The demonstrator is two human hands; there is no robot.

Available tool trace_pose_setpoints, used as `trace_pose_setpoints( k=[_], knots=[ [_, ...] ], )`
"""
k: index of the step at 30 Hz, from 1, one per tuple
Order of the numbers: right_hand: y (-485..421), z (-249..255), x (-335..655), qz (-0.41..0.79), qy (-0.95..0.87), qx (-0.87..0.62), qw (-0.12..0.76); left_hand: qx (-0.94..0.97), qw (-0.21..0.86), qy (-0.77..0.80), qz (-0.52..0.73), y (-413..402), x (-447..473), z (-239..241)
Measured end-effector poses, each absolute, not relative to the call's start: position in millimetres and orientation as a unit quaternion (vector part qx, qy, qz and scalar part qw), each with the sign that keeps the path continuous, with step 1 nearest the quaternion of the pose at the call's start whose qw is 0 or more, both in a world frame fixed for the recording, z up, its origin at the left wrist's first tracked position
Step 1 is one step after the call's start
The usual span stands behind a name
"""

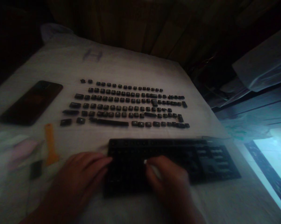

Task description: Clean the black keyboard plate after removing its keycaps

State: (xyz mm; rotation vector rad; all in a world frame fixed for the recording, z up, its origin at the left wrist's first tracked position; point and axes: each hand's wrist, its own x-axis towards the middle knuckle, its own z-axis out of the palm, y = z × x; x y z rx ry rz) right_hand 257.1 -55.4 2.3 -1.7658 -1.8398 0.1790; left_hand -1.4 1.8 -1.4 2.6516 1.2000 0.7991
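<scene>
A black keyboard body (pixel 201 158) with its keys taken off lies near me on a white cloth (pixel 131 65). My left hand (pixel 84 171) rests at the keyboard's left end, fingers stretched flat against its edge. My right hand (pixel 168 180) is over the middle of the keyboard, fingers pinched on a small white thing (pixel 145 162) that I cannot make out. Several loose dark keycaps (pixel 128 104) lie in rows on the cloth beyond the keyboard.
A dark phone (pixel 31 102) lies at the left. An orange flat tool (pixel 50 144) and a small black block (pixel 36 169) sit left of my left hand. The cloth's edge drops off at the right, beside a bright pale surface (pixel 273 155).
</scene>
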Motion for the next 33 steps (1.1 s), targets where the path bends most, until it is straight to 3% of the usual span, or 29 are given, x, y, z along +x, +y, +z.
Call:
trace_pose_setpoints(
  k=[27,33],
  knots=[
    [-52.3,28.6,262.3,0.106,-0.731,-0.621,0.262,0.881,0.058,0.396,0.253,0.7,-1.6,-3.0],
    [-57.4,29.7,271.1,0.134,-0.682,-0.644,0.319,0.887,0.054,0.386,0.249,0.9,-1.2,-1.3]
  ],
)
